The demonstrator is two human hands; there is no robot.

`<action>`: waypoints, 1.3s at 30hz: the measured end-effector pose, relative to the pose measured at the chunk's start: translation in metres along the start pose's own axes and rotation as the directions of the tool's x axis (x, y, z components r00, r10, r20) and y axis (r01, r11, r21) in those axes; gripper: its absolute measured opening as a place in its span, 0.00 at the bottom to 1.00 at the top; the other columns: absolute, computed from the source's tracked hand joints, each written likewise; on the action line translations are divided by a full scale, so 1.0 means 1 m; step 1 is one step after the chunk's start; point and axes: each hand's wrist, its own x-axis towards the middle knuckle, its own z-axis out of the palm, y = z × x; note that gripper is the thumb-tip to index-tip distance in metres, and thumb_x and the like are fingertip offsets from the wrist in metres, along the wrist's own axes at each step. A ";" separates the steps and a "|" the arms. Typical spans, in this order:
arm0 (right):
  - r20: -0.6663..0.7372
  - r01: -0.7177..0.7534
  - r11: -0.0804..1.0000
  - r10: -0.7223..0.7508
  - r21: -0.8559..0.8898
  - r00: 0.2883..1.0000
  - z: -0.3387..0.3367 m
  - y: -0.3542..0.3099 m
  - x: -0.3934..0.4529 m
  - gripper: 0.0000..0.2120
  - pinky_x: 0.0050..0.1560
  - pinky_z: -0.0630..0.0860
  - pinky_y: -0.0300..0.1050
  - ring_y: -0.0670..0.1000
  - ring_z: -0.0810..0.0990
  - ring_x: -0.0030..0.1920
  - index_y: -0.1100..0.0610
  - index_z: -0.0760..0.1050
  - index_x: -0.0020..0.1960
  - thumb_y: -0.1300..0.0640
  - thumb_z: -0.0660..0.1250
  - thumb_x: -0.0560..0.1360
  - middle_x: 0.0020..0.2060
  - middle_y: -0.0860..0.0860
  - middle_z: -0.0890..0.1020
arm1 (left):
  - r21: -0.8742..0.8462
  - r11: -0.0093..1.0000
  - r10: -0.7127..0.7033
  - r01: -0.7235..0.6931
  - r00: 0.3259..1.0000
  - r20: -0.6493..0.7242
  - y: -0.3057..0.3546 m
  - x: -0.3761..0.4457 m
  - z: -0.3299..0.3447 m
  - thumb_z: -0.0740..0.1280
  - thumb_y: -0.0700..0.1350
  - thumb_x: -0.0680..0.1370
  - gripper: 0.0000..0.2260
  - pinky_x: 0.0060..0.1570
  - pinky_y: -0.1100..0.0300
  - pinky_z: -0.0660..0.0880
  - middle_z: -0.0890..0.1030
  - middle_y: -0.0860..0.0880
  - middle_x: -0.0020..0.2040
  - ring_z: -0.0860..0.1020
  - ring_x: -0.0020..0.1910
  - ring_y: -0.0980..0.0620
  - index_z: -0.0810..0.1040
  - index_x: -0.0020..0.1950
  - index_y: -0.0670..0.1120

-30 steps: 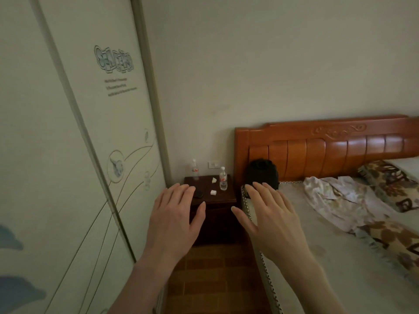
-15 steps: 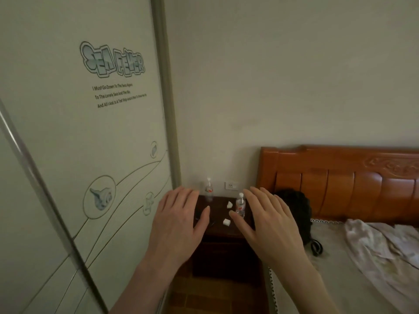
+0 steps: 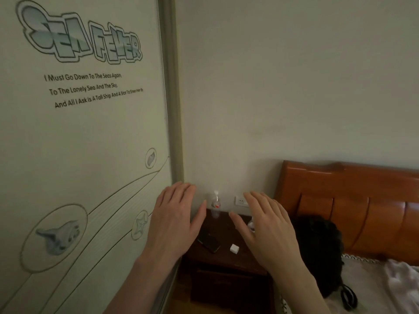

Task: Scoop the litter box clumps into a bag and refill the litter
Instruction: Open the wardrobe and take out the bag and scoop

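A printed wardrobe door (image 3: pixel 79 143) fills the left. Left hand (image 3: pixel 174 225) and right hand (image 3: pixel 267 232) hover flat, fingers straight, holding nothing, above a dark nightstand (image 3: pixel 222 259) with a water bottle (image 3: pixel 215 203), phone (image 3: pixel 208 242) and white cube (image 3: pixel 234 248). No litter box is in view. A black bag (image 3: pixel 317 252) lies on the bed (image 3: pixel 367 288).

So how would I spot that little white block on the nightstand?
Find the dark nightstand between the wardrobe door and the orange headboard. On its top, right of the black phone, sits the white block: the only small, pale, boxy thing there.
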 end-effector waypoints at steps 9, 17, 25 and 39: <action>-0.031 0.060 0.997 -0.059 0.057 0.998 0.078 0.004 0.123 0.32 0.73 0.68 0.52 0.51 0.71 0.73 0.50 0.71 0.74 0.31 0.50 0.80 0.71 0.48 0.75 | 0.058 0.997 -0.053 0.055 0.998 -0.041 -0.057 0.097 0.065 0.54 0.59 0.84 0.24 0.71 0.48 0.70 0.79 0.47 0.67 0.73 0.70 0.47 0.75 0.71 0.45; 0.033 0.142 0.977 -0.149 0.157 0.988 0.133 0.000 0.224 0.36 0.75 0.66 0.56 0.52 0.68 0.76 0.51 0.67 0.77 0.30 0.45 0.81 0.74 0.50 0.72 | 0.137 0.980 -0.143 0.143 0.990 -0.012 -0.106 0.162 0.102 0.51 0.61 0.84 0.27 0.73 0.45 0.69 0.78 0.47 0.70 0.73 0.72 0.46 0.74 0.73 0.46; 0.011 0.291 0.897 -0.312 0.333 0.950 0.200 -0.015 0.348 0.38 0.78 0.60 0.53 0.50 0.62 0.78 0.49 0.63 0.79 0.28 0.43 0.80 0.77 0.48 0.67 | 0.252 0.934 -0.211 0.252 0.961 -0.180 -0.158 0.239 0.143 0.57 0.57 0.83 0.24 0.73 0.44 0.68 0.79 0.45 0.68 0.74 0.71 0.44 0.76 0.71 0.44; -0.218 0.583 0.593 -0.573 0.555 0.790 0.292 -0.088 0.497 0.34 0.78 0.57 0.51 0.51 0.57 0.80 0.52 0.57 0.81 0.34 0.53 0.82 0.80 0.50 0.62 | 0.489 0.715 -0.295 0.500 0.849 -0.438 -0.214 0.289 0.155 0.62 0.52 0.83 0.22 0.75 0.40 0.63 0.73 0.43 0.75 0.65 0.79 0.43 0.75 0.73 0.41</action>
